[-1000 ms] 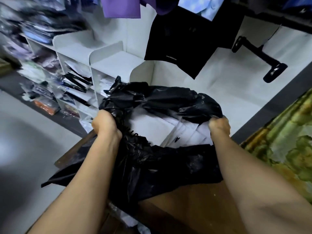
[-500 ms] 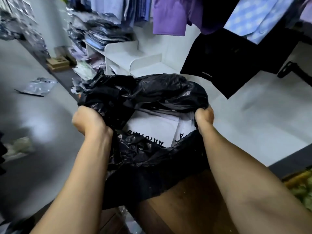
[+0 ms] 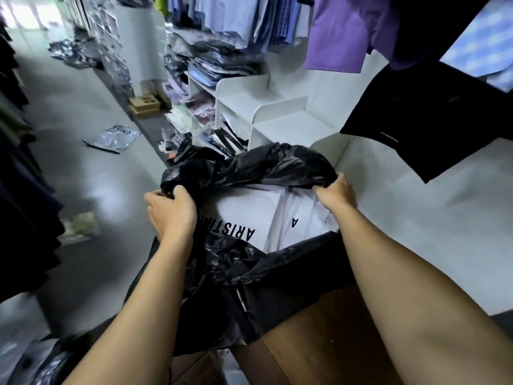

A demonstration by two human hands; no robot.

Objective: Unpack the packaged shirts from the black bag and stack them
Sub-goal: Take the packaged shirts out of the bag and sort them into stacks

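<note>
A crumpled black bag (image 3: 258, 276) lies open on a brown wooden surface (image 3: 327, 345) in front of me. My left hand (image 3: 170, 211) grips the bag's rim on the left. On the right, my right hand (image 3: 337, 190) grips the opposite rim. Between them the mouth gapes, showing white packaged shirts (image 3: 244, 215) with black lettering; a second white package (image 3: 302, 220) leans beside the first. The lower parts of the packages are hidden inside the bag.
White shelving (image 3: 266, 107) with folded packaged shirts stands behind the bag. Purple, blue and black shirts (image 3: 427, 112) hang overhead at right. A grey floor aisle (image 3: 83, 168) runs left, with loose plastic packages (image 3: 113, 137) on it and dark clothes hanging at far left.
My view has swung left and up, revealing the aisle. Both hands keep hold of the bag's rim and have spread the mouth a little wider, exposing more of the white packages.
</note>
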